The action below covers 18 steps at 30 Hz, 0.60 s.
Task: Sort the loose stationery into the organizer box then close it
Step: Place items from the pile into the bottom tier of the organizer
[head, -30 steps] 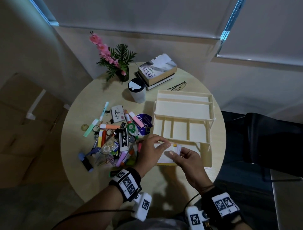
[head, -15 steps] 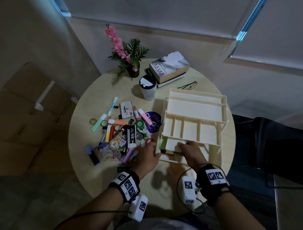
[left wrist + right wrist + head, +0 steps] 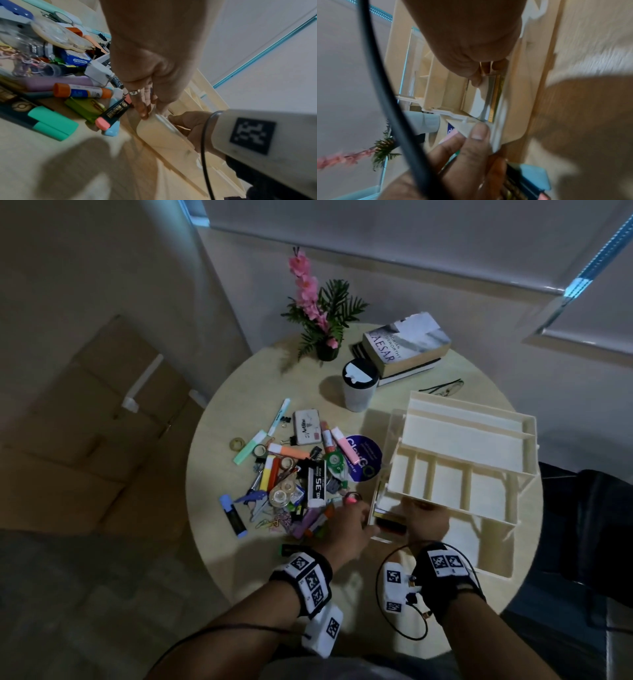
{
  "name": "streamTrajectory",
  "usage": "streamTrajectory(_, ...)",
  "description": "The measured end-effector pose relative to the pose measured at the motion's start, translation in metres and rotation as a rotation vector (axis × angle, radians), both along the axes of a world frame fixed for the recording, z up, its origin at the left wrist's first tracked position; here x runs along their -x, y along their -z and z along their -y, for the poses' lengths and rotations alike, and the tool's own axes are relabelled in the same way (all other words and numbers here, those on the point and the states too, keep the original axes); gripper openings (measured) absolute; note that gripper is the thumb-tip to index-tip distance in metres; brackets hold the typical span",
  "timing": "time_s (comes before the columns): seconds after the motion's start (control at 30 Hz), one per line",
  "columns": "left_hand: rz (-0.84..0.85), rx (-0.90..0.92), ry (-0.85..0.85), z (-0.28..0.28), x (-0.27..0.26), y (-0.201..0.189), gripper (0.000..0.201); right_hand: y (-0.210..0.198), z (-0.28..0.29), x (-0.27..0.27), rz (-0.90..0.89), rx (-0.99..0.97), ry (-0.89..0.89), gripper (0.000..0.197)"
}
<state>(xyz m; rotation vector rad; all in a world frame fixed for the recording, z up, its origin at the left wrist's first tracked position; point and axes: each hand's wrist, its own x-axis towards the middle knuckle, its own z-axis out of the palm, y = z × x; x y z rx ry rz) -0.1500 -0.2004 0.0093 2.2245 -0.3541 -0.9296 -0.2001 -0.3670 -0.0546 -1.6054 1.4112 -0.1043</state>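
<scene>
The cream organizer box point(image 3: 462, 440) stands open on the right of the round table, its tiers fanned out. A stack of sticky note pads point(image 3: 385, 518) lies in its lowest near-left compartment. My right hand point(image 3: 426, 520) reaches over the front wall into that compartment, and its thumb and fingers pinch the far end of the white pad point(image 3: 479, 102). My left hand point(image 3: 349, 525) rests on the box's near-left corner point(image 3: 163, 135), fingers straight against the wall and thumb point(image 3: 477, 134) on the rim. The loose stationery pile point(image 3: 294, 477) lies just left of it.
A lidded cup point(image 3: 359, 385), stacked books point(image 3: 404, 347), a flower pot point(image 3: 322, 313) and glasses point(image 3: 445, 386) sit at the back of the table. A purple round sticker point(image 3: 363, 457) lies beside the box. Cardboard boxes point(image 3: 85, 405) are on the floor at left, a black chair point(image 3: 589, 508) at right.
Both hands carried the white pad from in front of the box into its lowest compartment. The left hand let go of the pad and now rests on the box corner.
</scene>
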Motion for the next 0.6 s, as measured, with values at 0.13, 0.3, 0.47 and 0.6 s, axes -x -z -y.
streamTrajectory(0.13, 0.027, 0.046, 0.045, -0.021, -0.006, -0.002, 0.038, -0.006, -0.001, 0.006, -0.016, 0.042, -0.044, 0.035)
streamTrajectory(0.3, 0.155, 0.108, 0.061, -0.084, -0.034, -0.006, 0.016, -0.041, -0.018, 0.03, -0.032, 0.149, -0.243, 0.023)
streamTrajectory(0.47, 0.195, 0.081, -0.066, -0.154, -0.071, 0.0, 0.013, -0.088, -0.067, 0.001, 0.071, 0.224, -0.548, 0.013)
streamTrajectory(0.6, 0.209, 0.079, -0.109, -0.191, -0.094, 0.0, 0.013, -0.075, -0.112, -0.05, 0.074, 0.198, -0.73, 0.012)
